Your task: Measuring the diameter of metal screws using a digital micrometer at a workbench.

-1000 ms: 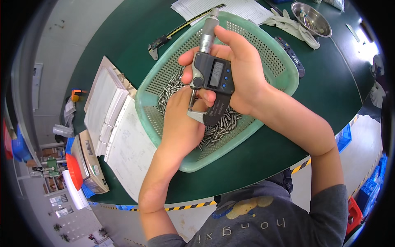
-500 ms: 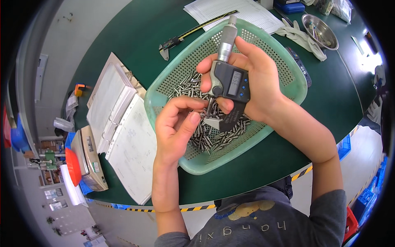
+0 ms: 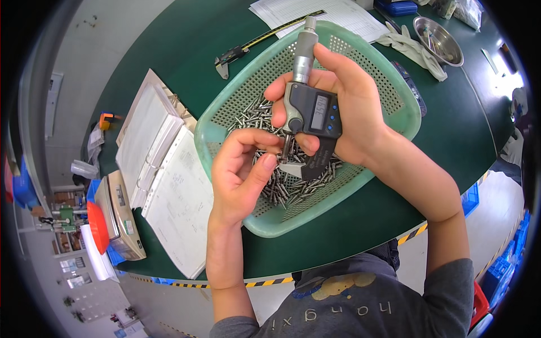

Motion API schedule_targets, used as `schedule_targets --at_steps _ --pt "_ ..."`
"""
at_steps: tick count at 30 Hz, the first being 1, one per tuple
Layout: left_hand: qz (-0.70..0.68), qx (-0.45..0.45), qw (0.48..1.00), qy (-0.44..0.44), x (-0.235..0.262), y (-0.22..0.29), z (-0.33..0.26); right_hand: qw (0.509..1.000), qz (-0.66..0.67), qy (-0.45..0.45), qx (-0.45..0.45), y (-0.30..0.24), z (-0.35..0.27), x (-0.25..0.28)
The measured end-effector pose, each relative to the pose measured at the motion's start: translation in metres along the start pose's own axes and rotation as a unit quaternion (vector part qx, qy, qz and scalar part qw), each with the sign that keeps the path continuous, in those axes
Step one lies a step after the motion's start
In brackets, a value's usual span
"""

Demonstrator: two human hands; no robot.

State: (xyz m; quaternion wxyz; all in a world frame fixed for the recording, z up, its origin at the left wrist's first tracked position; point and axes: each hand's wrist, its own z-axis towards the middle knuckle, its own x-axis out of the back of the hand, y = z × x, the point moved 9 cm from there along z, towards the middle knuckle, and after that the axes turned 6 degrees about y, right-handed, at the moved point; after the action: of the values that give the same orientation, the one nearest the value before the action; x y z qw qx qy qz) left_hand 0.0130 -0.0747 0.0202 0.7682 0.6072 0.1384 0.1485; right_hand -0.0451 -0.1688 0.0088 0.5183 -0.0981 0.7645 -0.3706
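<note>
My right hand (image 3: 360, 112) is wrapped round a digital micrometer (image 3: 311, 107), its thimble pointing away from me and its dark curved frame towards me. A lit display and small blue buttons show on its body. My left hand (image 3: 234, 174) is closed in a pinch beside the micrometer's measuring gap, with a small metal pin (image 3: 279, 158) mostly hidden by its thumb and fingers. Both hands are above a green perforated plastic basket (image 3: 267, 227). Many loose metal pins (image 3: 274, 188) lie heaped in it, partly covered by my hands.
Left of the basket lies an open ring binder (image 3: 174, 197), with a weighing scale (image 3: 121, 217) beyond it. A caliper (image 3: 231, 56) and paper sheets (image 3: 349, 19) lie behind. At the far right are a white glove (image 3: 414, 50) and a metal bowl (image 3: 451, 48).
The view has shifted slightly, and the micrometer and both hands appear a little farther left. Their grips look the same.
</note>
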Motion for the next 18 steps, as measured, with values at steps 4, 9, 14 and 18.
schedule_targets --at_steps 4,9,14,18 --pt "0.008 -0.007 1.0 0.002 0.0019 -0.0004 -0.0001 1.0 0.008 -0.001 -0.002 0.0 -0.0004 0.0" --pt "0.001 -0.016 1.0 -0.003 0.0015 0.0017 0.0005 1.0 0.009 0.008 -0.014 0.0014 -0.0005 0.001" --pt "0.004 -0.026 1.0 -0.016 0.0007 0.0025 0.0004 1.0 -0.009 0.003 -0.019 0.0023 -0.0005 0.0" --pt "0.022 -0.048 0.998 -0.03 0.0 0.0057 0.0015 0.999 -0.015 0.001 -0.03 0.0041 -0.0007 0.0011"
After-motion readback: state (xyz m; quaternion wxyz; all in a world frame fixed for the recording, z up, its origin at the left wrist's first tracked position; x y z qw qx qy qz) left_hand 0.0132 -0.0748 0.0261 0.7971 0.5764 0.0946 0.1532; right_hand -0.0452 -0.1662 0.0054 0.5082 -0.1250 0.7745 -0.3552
